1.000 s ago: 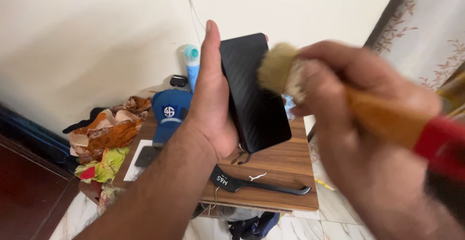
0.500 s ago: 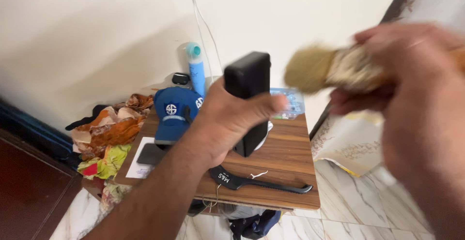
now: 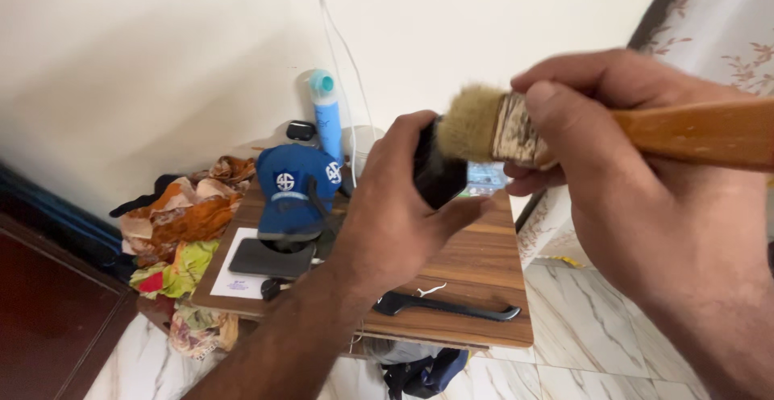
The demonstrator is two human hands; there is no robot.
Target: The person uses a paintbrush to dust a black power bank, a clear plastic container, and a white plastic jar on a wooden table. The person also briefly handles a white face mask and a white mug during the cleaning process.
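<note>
A: Head view, the only one. What do the hands have?

B: The left hand (image 3: 395, 206) is wrapped around a black box (image 3: 439, 176), fingers clamped on it, holding it up above the wooden table (image 3: 476, 275). Most of the box is hidden behind the hand; only its upper end shows. The right hand (image 3: 621, 182) is closed tight on the wooden handle of a paintbrush (image 3: 516, 130), thumb pressed by the metal band.

A: And the bristles?

B: They are touching the top end of the box, so I judge the step in hand to be dusting that end.

A: What does the next stroke call for?

B: As I see it, a firm hold from the left hand and a light sweep across the box, with the box turned so a hidden side faces the bristles.

A: What's underneath?

B: On the table, a blue cap (image 3: 294, 190), a dark phone (image 3: 270, 257) lying on white paper, and a black knife (image 3: 447, 307) near the front edge. A blue tube (image 3: 327, 118) stands at the wall, and bright cloth (image 3: 181, 222) is heaped at the table's left.
</note>
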